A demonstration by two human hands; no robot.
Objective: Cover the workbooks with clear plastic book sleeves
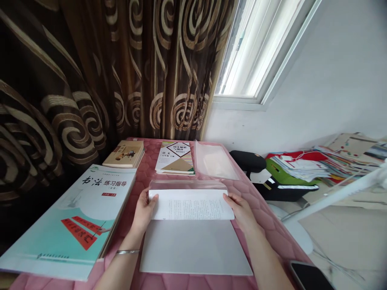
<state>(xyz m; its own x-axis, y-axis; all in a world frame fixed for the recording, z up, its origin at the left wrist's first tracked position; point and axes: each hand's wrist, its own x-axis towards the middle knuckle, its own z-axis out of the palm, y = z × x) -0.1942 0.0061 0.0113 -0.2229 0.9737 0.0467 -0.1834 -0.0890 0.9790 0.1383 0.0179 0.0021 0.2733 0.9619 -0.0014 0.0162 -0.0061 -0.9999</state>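
Observation:
A book (193, 205) with a printed text page lies in front of me, its upper part curled over a plain pale sheet or cover (196, 247) below. Along its top edge shows a strip of clear plastic (187, 184), perhaps a book cover. My left hand (145, 207) pinches the left edge of the book, thumb on top and fingers underneath. At the opposite edge, my right hand (240, 207) grips it the same way. A silvery bracelet circles my left wrist.
Large calligraphy workbooks (75, 217) are stacked at left, with smaller books (124, 154) behind. Farther back lie workbooks (175, 158) and clear plastic covers (214, 161) on the pink quilted surface (266, 225). A phone (310, 276) is at lower right, near a white lamp arm (332, 197).

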